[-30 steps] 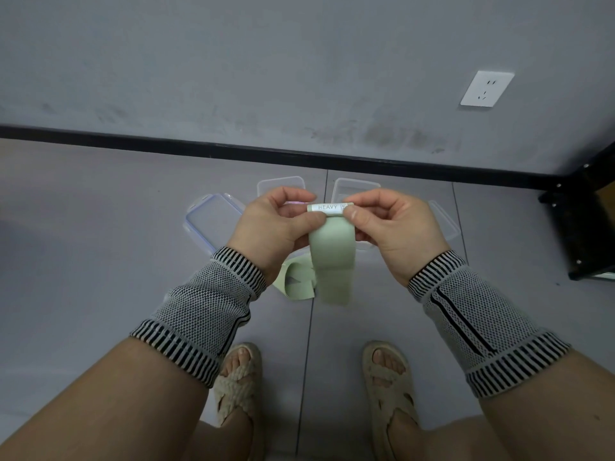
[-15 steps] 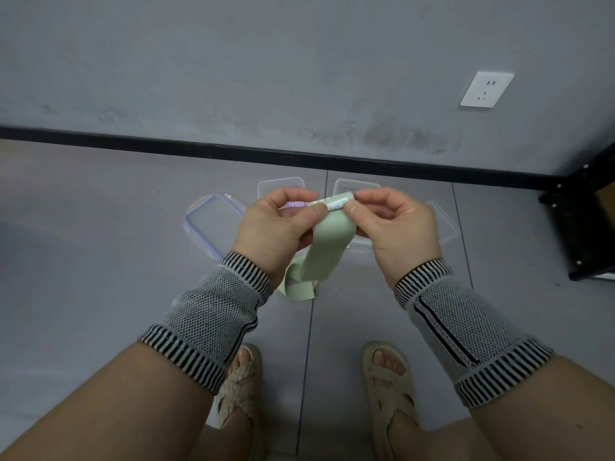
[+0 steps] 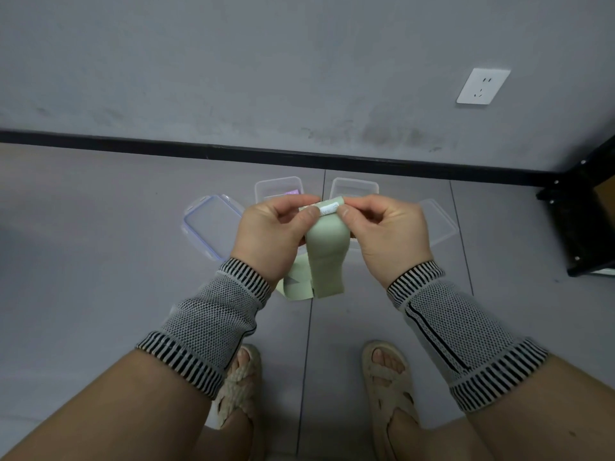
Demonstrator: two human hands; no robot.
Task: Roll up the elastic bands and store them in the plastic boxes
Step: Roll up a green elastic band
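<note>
Elastic band [image 3: 327,247], pale green, hangs limp from its labelled top edge, pinched between my left hand [image 3: 271,232] and right hand [image 3: 387,232] above the plastic boxes [image 3: 354,188]; light, floppy, likely springy, best gripped at that edge.

Elastic band [image 3: 327,254]: pale green, with a white printed label [image 3: 329,207] at the rolled top edge. Wrist sleeves [image 3: 213,322]: grey-and-white speckled knit, black-and-white striped cuffs at both ends; the right one carries a black lengthwise line. Plastic boxes [image 3: 354,188]: clear. Left lid [image 3: 208,224]: clear with a blue-violet rim. Right lid [image 3: 437,222]: clear. A pink-purple item [image 3: 292,192] shows in the left box. Floor [image 3: 100,261]: grey tiles. Wall [image 3: 266,78]: grey, smudged. Skirting [image 3: 166,149]: black. Wall socket [image 3: 482,86]: white. Sandals [image 3: 387,394]: beige. Rack [image 3: 585,211]: black.
</note>
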